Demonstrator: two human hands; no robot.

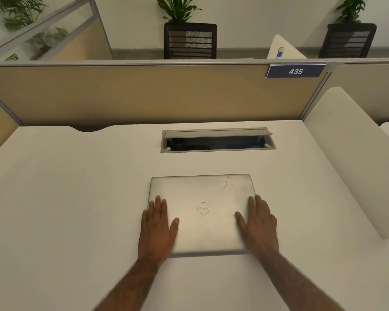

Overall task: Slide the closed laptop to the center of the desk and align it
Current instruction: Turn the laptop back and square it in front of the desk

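The left hand (157, 227) lies flat with its fingers spread a little, palm down on the left edge of the closed laptop (202, 212). The right hand (259, 225) rests the same way on the right edge, flat, gripping nothing. The silver laptop lies near the middle of the white surface (65, 198), its long axis running left to right, its edges about parallel to the cable box (217, 140) behind it. On the partition a sign (295, 71) reads 435.
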